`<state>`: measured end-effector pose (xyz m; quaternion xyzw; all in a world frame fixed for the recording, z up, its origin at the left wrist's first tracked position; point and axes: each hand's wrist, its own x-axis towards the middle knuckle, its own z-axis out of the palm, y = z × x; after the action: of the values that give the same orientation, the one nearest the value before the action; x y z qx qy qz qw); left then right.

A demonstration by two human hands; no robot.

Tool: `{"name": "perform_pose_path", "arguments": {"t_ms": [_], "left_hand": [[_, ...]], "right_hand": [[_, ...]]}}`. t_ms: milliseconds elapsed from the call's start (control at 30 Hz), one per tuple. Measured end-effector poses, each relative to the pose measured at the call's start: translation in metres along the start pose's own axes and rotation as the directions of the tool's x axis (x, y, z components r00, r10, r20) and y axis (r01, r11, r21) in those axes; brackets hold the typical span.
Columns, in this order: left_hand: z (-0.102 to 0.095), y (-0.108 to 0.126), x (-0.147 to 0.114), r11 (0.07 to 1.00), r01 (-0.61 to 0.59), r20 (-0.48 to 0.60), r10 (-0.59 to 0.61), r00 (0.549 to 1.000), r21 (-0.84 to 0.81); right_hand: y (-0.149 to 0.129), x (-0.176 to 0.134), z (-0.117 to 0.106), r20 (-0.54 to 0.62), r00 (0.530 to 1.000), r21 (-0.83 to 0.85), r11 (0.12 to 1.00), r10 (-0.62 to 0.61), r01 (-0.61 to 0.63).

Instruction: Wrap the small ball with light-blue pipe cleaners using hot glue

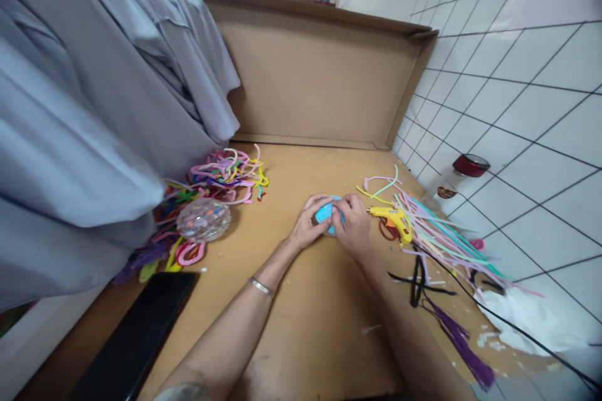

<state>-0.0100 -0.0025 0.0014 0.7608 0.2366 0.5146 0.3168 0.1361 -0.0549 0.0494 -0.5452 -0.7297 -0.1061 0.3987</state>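
In the middle of the table, a small rounded blue piece (323,213) with a ribbed, coiled surface sits between my hands. My left hand (308,222) is wrapped around its left side. The fingers of my right hand (352,225) press together on its right side and top. My fingers cover much of it, so its full shape and underside are hidden. Just right of my right hand lies a yellow glue gun (392,218), its nozzle pointing towards that hand. A red loop, perhaps a scissors handle (387,230), shows beneath the glue gun.
Pipe cleaners (437,232) and a purple tassel (454,332) lie right, near a black cord (508,322) and a lidded jar (458,175). Left are tangled pipe cleaners (226,172), a faceted clear bowl (204,220) and a black phone (141,332). Cardboard (320,75) stands behind.
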Motion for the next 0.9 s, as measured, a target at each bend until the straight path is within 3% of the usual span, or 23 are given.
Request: {"name": "perform_pose_path", "arguments": {"t_ms": [400,733,900], "left_hand": [[0.021,0.006,-0.003,0.995,0.010,-0.109,0.001,0.994,0.097],[0.016,0.011,-0.001,0.994,-0.038,-0.075,0.047,0.996,0.105],[0.015,0.012,-0.001,0.993,-0.008,-0.057,0.015,0.998,0.120]], "right_hand": [[-0.015,-0.011,0.009,-0.155,0.985,-0.063,0.994,0.077,-0.088],[-0.010,-0.021,0.007,-0.189,0.971,0.137,0.983,0.145,-0.120],[-0.011,-0.020,0.006,-0.184,0.969,0.213,0.969,0.163,-0.123]]}}
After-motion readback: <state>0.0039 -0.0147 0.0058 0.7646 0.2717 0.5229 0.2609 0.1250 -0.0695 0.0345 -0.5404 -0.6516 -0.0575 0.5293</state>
